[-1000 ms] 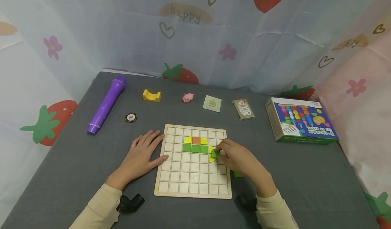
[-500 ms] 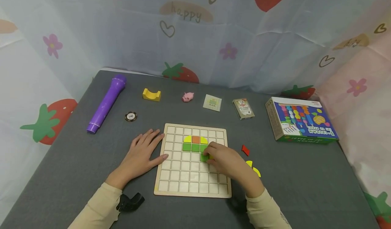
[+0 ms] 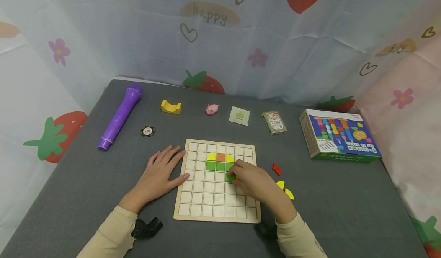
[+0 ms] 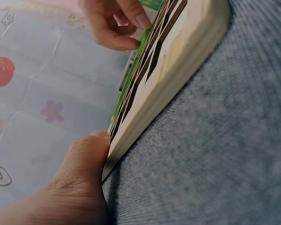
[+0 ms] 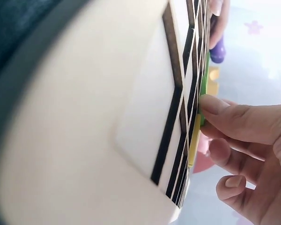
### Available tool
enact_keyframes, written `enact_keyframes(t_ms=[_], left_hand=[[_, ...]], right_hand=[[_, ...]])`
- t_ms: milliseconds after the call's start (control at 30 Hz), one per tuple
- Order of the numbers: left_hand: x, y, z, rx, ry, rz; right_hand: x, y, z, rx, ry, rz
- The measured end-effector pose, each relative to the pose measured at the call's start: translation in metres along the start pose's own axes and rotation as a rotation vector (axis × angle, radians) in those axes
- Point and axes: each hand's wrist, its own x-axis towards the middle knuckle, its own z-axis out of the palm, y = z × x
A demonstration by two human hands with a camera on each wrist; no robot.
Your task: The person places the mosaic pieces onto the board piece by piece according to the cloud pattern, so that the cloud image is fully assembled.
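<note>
Overhead: grey cloth counter (image 3: 86,181), strawberry-print curtain (image 3: 241,40) behind. Left hand (image 3: 159,175), fingers flat, braces the wooden grid board (image 3: 213,200). Right hand (image 3: 253,179) pinches a green tile (image 3: 229,177) onto it. Wrist views alone show the board's edge (image 4: 178,70), thumb pressed against it.

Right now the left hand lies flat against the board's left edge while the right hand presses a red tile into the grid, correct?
Not quite: the tile under the right hand is green, not red, as the head view shows. The red piece lies on the table to the right of the board. The left hand does lie flat against the board's left edge.
</note>
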Motion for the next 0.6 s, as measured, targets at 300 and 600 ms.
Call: enact_keyframes(t_ms=[300,600], left_hand=[[0.000,0.001,-0.001,-0.004,-0.001,-0.001],[0.000,0.000,0.000,-0.005,0.012,0.010]], right_hand=[[-0.005,0.006,-0.004,0.006,0.035,0.004],[-0.037,0.033,-0.027,-0.015,0.053,0.170]])
